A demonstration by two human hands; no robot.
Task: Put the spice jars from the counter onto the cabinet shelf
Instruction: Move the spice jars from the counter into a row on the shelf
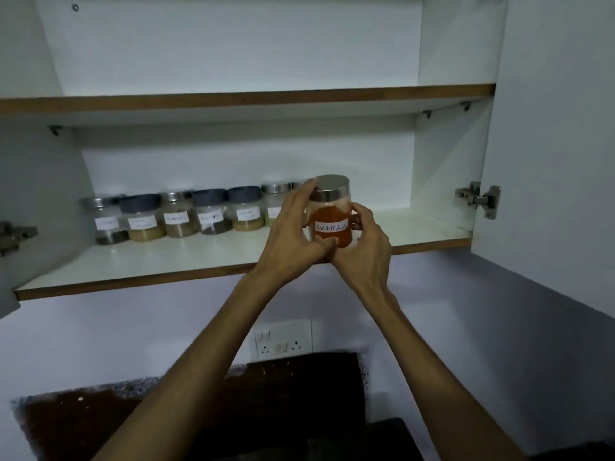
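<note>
A glass jar of red chilli powder [332, 214] with a steel lid and a white handwritten label stands at the front of the lower cabinet shelf [186, 261]. My left hand [294, 234] wraps its left side, fingertips at the lid. My right hand [362, 244] cups its right side and base. Whether the jar rests on the shelf or hovers just above it, I cannot tell. A row of several labelled spice jars [176, 216] lines the back of the same shelf to the left, with steel or dark lids.
The upper shelf [246, 96] holds nothing visible. Both cabinet doors hang open, with hinges at the left [15, 236] and right [479, 197]. Bare shelf lies right of the held jar. Below are a wall socket panel [283, 339] and the dark counter [233, 404].
</note>
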